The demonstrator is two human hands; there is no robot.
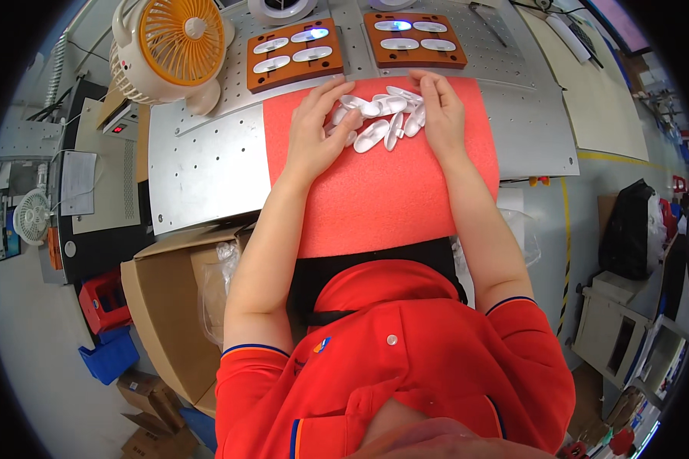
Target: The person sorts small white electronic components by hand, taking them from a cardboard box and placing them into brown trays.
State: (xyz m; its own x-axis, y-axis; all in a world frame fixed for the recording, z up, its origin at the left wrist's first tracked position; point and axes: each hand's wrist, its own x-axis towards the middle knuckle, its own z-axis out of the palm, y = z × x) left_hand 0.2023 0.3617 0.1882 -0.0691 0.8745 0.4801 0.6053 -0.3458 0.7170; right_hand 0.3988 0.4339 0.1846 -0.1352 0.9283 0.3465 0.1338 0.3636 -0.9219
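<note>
Although the left fixture (295, 74) toward 11 o'clock and right fixture (419, 58) toward 1 each show four filled places, I judge the loose white pieces (390, 105), at 12 on the red mat (383, 199), as remaining, left hand (314, 130) and right hand (445, 118) slackly open around them.

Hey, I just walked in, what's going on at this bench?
A person in a red short-sleeved shirt has a left hand and a right hand on either side of a loose heap of glossy white oval pieces on a coral-red foam mat. Beyond it, two orange-brown rectangular trays each hold four similar white ovals, with bluish light on one in each.
</note>
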